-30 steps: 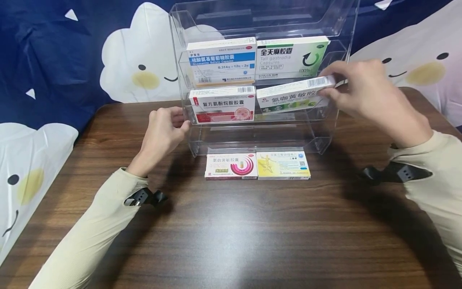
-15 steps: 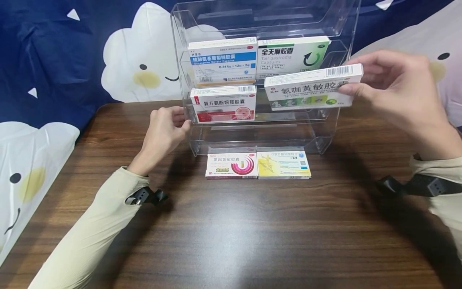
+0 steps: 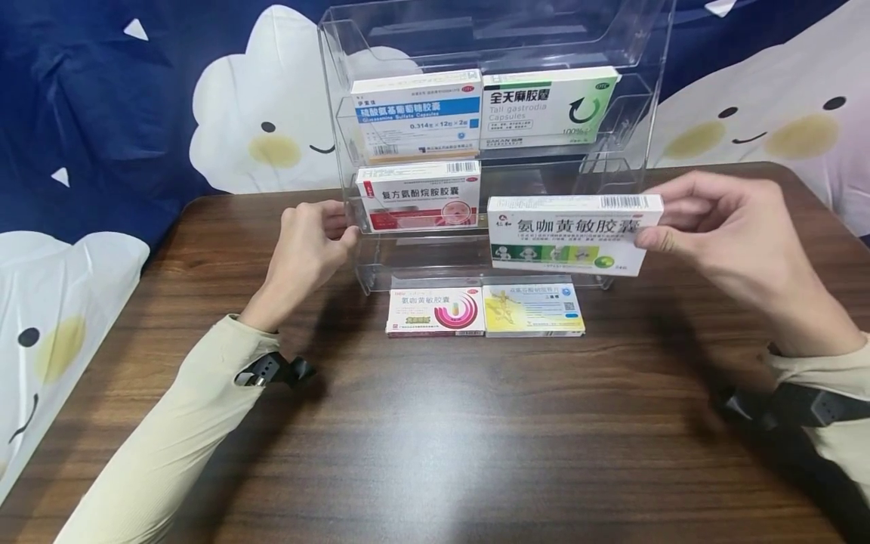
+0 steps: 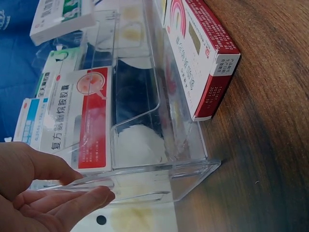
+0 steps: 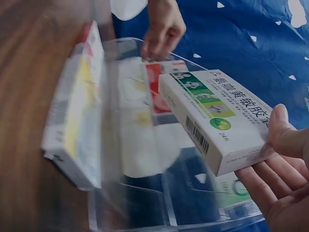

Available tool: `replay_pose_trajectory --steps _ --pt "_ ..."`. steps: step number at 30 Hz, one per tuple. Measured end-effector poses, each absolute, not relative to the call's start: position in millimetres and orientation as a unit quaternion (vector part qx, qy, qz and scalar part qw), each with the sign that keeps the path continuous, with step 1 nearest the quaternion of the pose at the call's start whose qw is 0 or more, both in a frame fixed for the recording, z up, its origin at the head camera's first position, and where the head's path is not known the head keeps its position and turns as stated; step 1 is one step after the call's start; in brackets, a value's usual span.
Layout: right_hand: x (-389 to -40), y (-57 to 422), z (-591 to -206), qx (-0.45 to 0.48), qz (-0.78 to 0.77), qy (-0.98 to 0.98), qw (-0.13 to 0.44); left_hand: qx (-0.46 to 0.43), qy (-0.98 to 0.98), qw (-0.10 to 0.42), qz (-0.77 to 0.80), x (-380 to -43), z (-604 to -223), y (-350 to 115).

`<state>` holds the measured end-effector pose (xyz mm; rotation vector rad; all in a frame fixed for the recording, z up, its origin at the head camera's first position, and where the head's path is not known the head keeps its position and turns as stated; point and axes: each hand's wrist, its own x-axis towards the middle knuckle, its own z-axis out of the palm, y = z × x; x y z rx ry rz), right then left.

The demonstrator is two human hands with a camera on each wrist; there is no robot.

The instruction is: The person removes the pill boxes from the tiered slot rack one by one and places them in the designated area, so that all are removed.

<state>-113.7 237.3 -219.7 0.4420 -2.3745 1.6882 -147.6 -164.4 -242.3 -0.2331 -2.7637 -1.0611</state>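
My right hand [image 3: 744, 253] pinches the right end of a white medicine box [image 3: 567, 236] with a green picture strip, thumb on the front and fingers behind. The box is held in the air before the lower tiers of a clear acrylic display rack [image 3: 421, 253]. At the rack's left side, my left hand [image 3: 306, 245] grips the side panel; the left wrist view shows thumb and fingers [image 4: 91, 203] on either side of it. A red-and-white medicine box [image 3: 421, 200] stands in the middle tier, near the left hand. The spot to its right holds no box.
A blue-and-white box [image 3: 418, 113] and a green-and-white box [image 3: 544, 109] stand in the tier above. On the table [image 3: 435, 438], before the rack, lie a pink-and-white box [image 3: 435, 311] and a yellow-and-white box [image 3: 533, 310]. A blue cloud-print curtain [image 3: 170, 98] hangs behind.
My right hand has drawn the green-striped box out of the rack's middle tier, first up and right, then down in front of the rack. My left hand has stayed at the rack's side.
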Motion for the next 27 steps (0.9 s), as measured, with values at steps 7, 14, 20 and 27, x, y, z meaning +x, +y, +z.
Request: replay_pose_trajectory --steps 7,14,20,27 --pt "-104 239 -243 0.134 0.562 -0.814 0.053 -0.080 -0.926 0.085 -0.360 -148 -242 -164" --pt "-91 244 -267 0.129 0.655 -0.745 -0.008 -0.082 -0.926 0.088 -0.359 -148 -242 -164" --pt "-75 250 -289 0.098 0.718 -0.685 -0.076 -0.082 -0.926 0.087 -0.359 -148 -241 -163" --pt "-63 258 -316 0.127 0.726 -0.654 -0.169 -0.076 -0.927 0.085 -0.357 -148 -241 -164"
